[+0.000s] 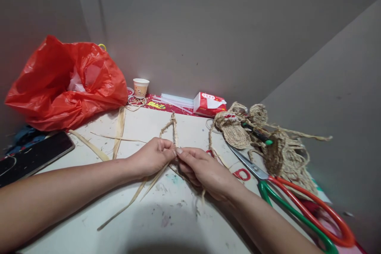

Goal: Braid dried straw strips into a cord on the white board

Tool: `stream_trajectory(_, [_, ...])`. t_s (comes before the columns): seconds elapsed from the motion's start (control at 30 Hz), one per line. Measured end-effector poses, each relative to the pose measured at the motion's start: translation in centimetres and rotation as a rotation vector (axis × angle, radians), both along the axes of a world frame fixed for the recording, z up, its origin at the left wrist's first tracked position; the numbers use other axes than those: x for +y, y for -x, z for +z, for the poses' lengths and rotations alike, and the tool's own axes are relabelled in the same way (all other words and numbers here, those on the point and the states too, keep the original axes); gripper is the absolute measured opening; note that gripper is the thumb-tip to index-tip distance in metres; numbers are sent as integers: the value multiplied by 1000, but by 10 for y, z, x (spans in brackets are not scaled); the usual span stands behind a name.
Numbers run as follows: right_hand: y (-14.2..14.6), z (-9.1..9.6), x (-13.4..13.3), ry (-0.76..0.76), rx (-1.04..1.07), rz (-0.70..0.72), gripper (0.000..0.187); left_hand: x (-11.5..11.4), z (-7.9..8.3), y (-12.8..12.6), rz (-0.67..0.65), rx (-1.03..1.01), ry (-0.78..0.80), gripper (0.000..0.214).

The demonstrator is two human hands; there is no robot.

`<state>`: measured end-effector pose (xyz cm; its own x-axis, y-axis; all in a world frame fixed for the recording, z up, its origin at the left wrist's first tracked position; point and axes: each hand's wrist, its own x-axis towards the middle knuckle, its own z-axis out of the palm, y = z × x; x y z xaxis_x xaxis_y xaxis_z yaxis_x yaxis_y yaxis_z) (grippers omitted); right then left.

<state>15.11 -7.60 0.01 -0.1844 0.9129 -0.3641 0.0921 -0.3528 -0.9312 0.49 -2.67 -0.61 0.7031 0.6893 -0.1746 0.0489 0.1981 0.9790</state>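
Note:
My left hand [154,156] and my right hand [202,166] meet at the middle of the white table, fingertips touching. Both are closed in a pinch on a thin straw cord [175,129], whose upper part bends into a narrow pointed loop beyond my fingers. Loose flat straw strips [127,206] trail out below my left hand toward the lower left. A short end of cord hangs below my right hand. Just where the cord passes between the fingertips is hidden.
A red plastic bag [68,87] and a phone [38,156] lie at left, with dry straw strips [120,129] nearby. At the back stand a paper cup [140,88] and a tissue pack [210,104]. Large scissors [303,202] and coiled straw braid [238,135] lie right.

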Motion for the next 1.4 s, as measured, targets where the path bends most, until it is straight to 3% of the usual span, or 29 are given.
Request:
stream_trajectory(0.13, [-11, 4, 2, 2, -79, 50, 41, 2, 4, 2, -43, 86, -56, 22])
stream_trajectory(0.3, [-16, 4, 6, 76, 126, 90, 42, 8, 12, 7, -131, 188, -252, 19])
stream_trajectory(0.47, [-4, 1, 0, 69, 161, -64, 38, 9, 26, 11, -170, 475, -611, 24])
stream_trajectory(0.63, [5, 1, -7, 56, 187, -189, 34, -12, 40, 11, -161, 793, -948, 28])
stream_trajectory(0.83, [10, -3, -12, 146, 370, -220, 46, -39, 18, 9, -305, 941, -1319, 27])
stream_trajectory(0.97, [11, -4, -12, 140, 347, -228, 34, -51, 12, 14, -367, 868, -1496, 26])
stream_trajectory(1.07, [8, -3, -11, 140, 358, -233, 30, -52, 28, 16, -351, 711, -1385, 18])
stream_trajectory(1.17, [4, -2, -9, 122, 409, -205, 36, -39, 43, 13, 10, 502, -1163, 20])
stream_trajectory(1.23, [2, -2, -7, 127, 428, -172, 36, -25, 43, 9, 168, 410, -882, 18])
stream_trajectory(1.33, [0, -2, -6, 140, 413, -127, 32, -10, 27, 2, 61, 316, -353, 23])
stream_trajectory(1.4, [-1, -1, -5, 146, 395, -113, 30, -5, 16, 0, 20, 277, -191, 21])
